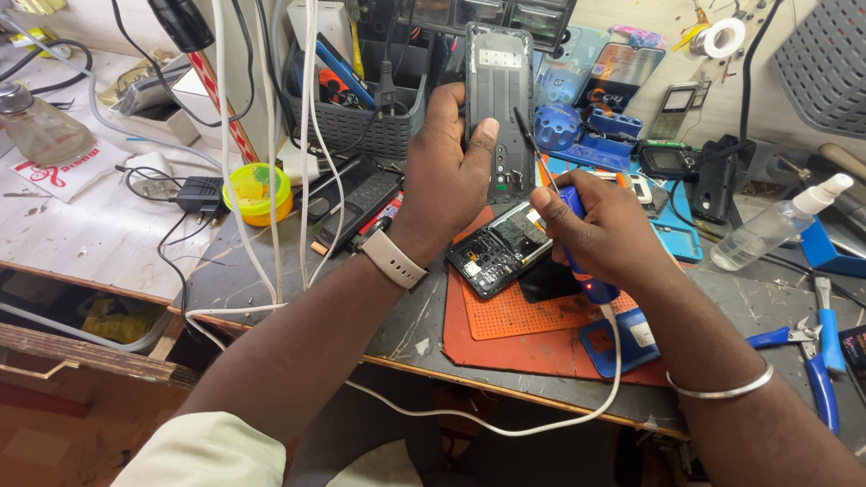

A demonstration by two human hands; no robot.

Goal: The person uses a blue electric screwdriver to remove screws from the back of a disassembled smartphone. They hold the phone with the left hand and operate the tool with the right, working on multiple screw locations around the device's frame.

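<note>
Grey phone frame (499, 108) held upright in the left hand (446, 180), blue powered screwdriver (577, 243) in the right hand (600, 236).

From the head camera: the left fingers are closed around the frame's left edge, thumb pressed on its inner face, tilting it up off the bench so the screw points face the worker; the right hand is wrapped tight on the driver, its thin bit angled up to touch the frame's right edge, a white cable (505, 424) trailing from its base. Just beneath, an opened phone (499, 248) lies on the orange mat (523, 334), close under both wrists. Blue pliers (816, 356) and a spray bottle (776, 225) sit to the right, a yellow-green tub (258, 192) to the left; hanging white wires (271, 135) crowd the left forearm.
</note>
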